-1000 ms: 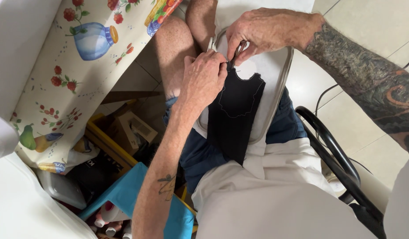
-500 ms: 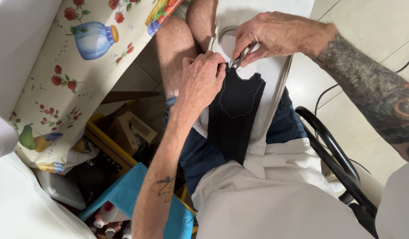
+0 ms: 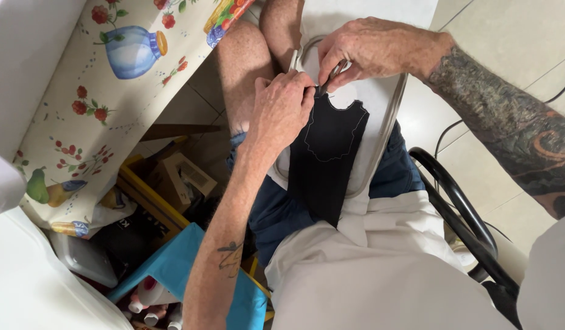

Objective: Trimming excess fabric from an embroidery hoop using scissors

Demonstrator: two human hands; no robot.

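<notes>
Pinching the top edge of the black fabric piece (image 3: 328,140) taut, the left hand (image 3: 279,110) stayed closed on it, while the right hand (image 3: 371,52), just beside, gripped small scissors (image 3: 330,74) at the stitched outline, trimming over the person's lap.

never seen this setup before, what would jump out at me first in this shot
The dark fabric piece with pale stitched outlines, lying on white cloth over the person's lap at centre. Both hands meet at its top edge: the left hand pinches the fabric while the right hand holds a small metal tool there. At left hangs a fruit-and-flower tablecloth.
</notes>
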